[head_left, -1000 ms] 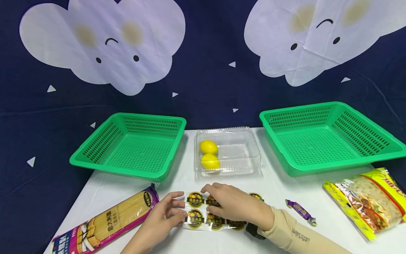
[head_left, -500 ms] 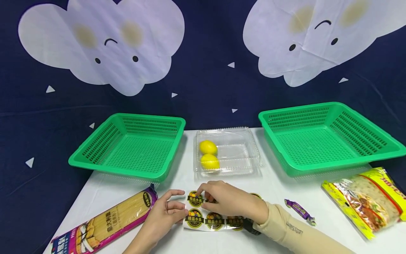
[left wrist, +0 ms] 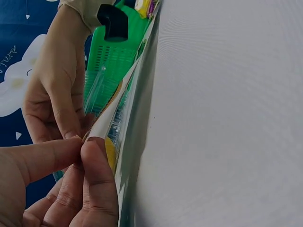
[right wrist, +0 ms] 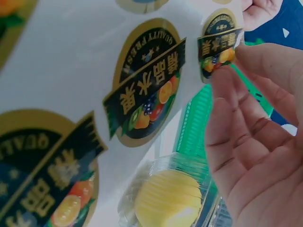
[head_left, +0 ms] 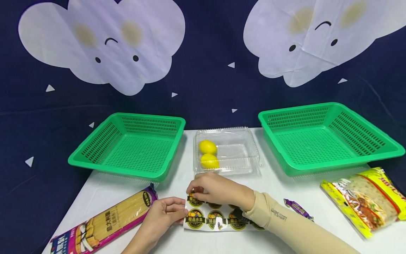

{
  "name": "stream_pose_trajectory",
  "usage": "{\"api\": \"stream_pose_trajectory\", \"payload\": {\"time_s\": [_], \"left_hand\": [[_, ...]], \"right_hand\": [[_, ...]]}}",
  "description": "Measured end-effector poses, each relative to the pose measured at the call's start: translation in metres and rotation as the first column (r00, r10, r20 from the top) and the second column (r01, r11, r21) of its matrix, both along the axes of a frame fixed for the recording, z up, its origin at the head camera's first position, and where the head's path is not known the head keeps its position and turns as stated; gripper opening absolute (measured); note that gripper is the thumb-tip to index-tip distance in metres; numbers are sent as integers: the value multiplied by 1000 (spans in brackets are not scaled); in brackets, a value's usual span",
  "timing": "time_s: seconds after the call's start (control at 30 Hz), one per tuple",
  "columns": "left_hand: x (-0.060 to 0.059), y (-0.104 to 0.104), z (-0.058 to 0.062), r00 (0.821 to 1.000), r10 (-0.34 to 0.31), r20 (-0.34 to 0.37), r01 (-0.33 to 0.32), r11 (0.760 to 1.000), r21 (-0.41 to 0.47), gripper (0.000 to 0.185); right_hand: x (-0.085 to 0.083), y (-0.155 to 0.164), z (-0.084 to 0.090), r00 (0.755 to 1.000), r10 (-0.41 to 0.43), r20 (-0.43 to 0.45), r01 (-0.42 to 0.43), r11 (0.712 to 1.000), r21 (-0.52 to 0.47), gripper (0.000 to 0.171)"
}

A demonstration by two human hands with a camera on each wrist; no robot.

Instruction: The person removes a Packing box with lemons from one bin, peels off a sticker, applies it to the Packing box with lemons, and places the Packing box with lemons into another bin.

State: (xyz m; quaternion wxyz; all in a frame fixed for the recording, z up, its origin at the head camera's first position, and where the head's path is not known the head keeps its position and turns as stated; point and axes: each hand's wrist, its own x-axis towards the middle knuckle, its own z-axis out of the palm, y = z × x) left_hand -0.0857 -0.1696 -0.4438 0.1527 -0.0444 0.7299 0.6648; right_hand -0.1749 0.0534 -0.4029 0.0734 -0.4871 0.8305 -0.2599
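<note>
A white sheet of round black-and-gold fruit stickers [head_left: 204, 211] lies in the front middle of the head view. My left hand [head_left: 165, 215] pinches its left edge between thumb and forefinger; in the left wrist view that edge rises off the table. My right hand [head_left: 219, 187] reaches over the sheet, fingertips pinching at the edge of the top left sticker [right wrist: 218, 47]. Whether that sticker has lifted from its backing, I cannot tell. Beyond the right hand stands a clear plastic box [head_left: 236, 141] with two lemons [head_left: 209, 161] along its left side.
Green baskets stand at the back left [head_left: 158, 175] and back right [head_left: 317, 165]. A long pasta packet [head_left: 114, 225] lies left of my left hand. To the right are a purple wrapped candy [head_left: 298, 209] and a yellow food bag [head_left: 368, 204]. A dark blue cloth [head_left: 209, 88] hangs behind.
My right hand has moved left and slightly up across the sheet to the top left sticker, uncovering more stickers in the lower row. The left hand stays at the sheet's left edge.
</note>
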Motion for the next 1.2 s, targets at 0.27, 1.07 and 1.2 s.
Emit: {"api": "stream_pose_trajectory", "payload": {"time_s": [0.27,1.07,1.2], "left_hand": [[0,0,-2,999,29,24,-29,1000,0,34],[-1,-3,1,999,38,15,-39,999,27,31],[0,-2,1,999,33,13,-33,999,29,30]], "right_hand": [[-6,-7,-2,997,47,-58,-48,999,-8,12],[-15,-14,0,999,34,-40,-34,999,-6,8],[-16,-14,-1,1000,18,-25,-18,1000,-1,8]]}}
